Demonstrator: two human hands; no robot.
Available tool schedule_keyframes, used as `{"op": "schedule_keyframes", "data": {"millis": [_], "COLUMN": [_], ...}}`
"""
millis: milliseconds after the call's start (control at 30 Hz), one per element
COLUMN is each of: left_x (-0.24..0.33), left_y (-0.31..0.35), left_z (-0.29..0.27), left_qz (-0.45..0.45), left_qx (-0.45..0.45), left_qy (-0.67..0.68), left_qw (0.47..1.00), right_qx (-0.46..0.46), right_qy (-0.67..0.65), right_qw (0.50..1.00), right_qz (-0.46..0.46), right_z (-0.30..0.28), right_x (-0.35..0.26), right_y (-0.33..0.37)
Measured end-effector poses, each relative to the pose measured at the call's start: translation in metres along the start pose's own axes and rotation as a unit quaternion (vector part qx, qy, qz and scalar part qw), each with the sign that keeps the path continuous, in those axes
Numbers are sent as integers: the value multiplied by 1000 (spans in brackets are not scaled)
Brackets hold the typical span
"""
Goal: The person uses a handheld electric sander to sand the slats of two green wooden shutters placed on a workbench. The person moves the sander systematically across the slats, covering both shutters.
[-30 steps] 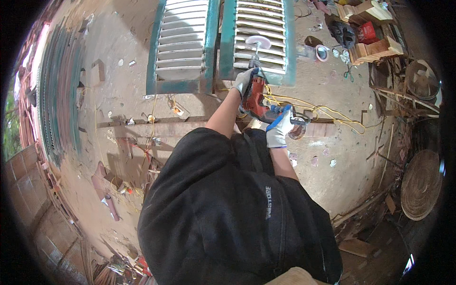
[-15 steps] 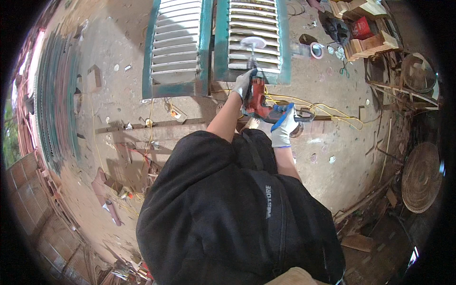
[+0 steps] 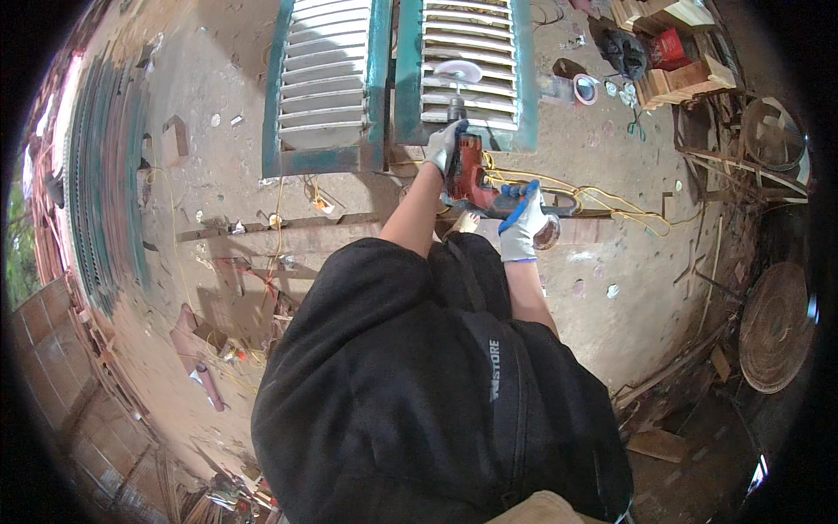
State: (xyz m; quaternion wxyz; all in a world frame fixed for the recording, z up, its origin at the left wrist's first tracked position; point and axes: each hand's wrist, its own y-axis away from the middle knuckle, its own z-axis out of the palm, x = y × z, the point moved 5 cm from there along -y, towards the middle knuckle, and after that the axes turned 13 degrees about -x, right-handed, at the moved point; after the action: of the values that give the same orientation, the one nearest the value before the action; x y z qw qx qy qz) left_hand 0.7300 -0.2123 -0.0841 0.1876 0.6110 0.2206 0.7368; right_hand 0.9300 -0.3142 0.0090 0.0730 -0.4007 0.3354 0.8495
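Note:
Both my gloved hands hold a red and black power drill with a round pale sanding disc on its front end. My left hand wraps round the drill's body just behind the chuck. The drill's rear handle is gripped by my right hand, in a white and blue glove. The disc lies over the slats of the right louvred shutter, which has a teal frame and whitish slats; whether it touches them I cannot tell. A matching left shutter stands alongside.
A yellow cord runs across the floor right of the drill. Cut wood blocks, a black bag and a roll of tape lie at the far right. Long teal strips are stacked at left. A round woven tray sits at right.
The drill and its disc have shifted slightly left and up along the right shutter's slats. Both hands keep their grip.

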Motion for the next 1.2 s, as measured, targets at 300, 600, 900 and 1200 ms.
{"op": "schedule_keyframes", "data": {"millis": [300,600,900,1200], "left_x": [-6,-19,-15,14], "left_y": [-19,-46,-6,18], "left_z": [22,101,125,113], "left_qz": [-108,-144,-72,-66], "left_qx": [1,-47,-10,-34], "left_qy": [-46,-29,-8,-121], "left_qw": [993,988,997,990], "right_qx": [-4,27,11,22], "right_qy": [-6,19,45,-6], "right_qw": [999,993,994,994], "right_qz": [-34,-109,-95,-106], "right_z": [-14,-50,-79,-66], "right_x": [-14,-57,-85,-75], "right_y": [-21,-39,-41,-4]}}
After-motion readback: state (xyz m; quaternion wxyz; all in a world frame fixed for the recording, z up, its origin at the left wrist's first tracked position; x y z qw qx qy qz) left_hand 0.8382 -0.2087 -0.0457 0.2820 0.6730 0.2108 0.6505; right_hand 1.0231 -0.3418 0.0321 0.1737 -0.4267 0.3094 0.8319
